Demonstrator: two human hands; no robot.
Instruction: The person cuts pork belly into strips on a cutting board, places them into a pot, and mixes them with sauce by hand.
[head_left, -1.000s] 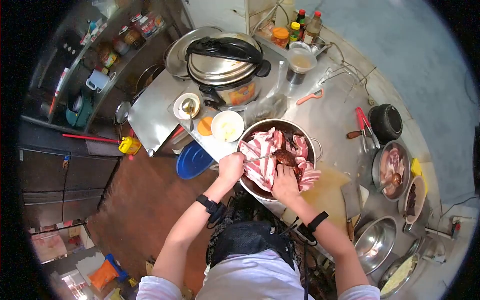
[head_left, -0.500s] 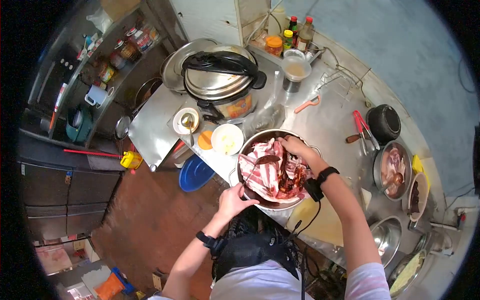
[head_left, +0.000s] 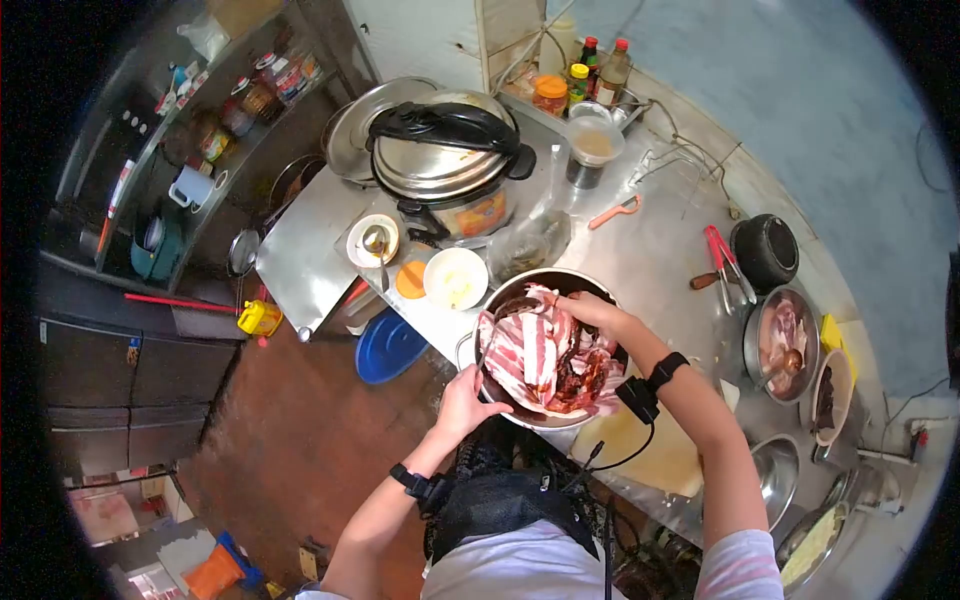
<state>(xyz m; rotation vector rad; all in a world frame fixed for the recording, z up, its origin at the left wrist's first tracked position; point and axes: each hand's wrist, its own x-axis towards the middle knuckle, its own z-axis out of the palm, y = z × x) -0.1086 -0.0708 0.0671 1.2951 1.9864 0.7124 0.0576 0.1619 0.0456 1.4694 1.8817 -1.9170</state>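
A metal pot [head_left: 470, 350] holds raw, streaky pork slices [head_left: 520, 350], some smeared with dark red sauce. At the pot's near left rim, my left hand [head_left: 463, 402] is closed around the thin handle of a ladle [head_left: 482, 358]. The ladle's dark head dips at the back left of the meat, partly hidden. My right hand [head_left: 593, 312] reaches over the right rim, its fingers pinching the upper edge of the pork; the fingertips are partly hidden. Left of the pot stands a white bowl [head_left: 455, 278] with pale chopped bits in it.
Behind the pot are a plastic bag [head_left: 530, 245] and a large pressure cooker [head_left: 450, 165]. A peeler [head_left: 614, 212], red-handled tongs [head_left: 730, 262] and a bowl of meat [head_left: 782, 345] lie to the right. A cutting board [head_left: 645, 450] sits near my right forearm.
The ladle's head has moved from over the middle of the meat to the back left of the pot. The pork has shifted under my right hand, and the pot sits slightly lower in view.
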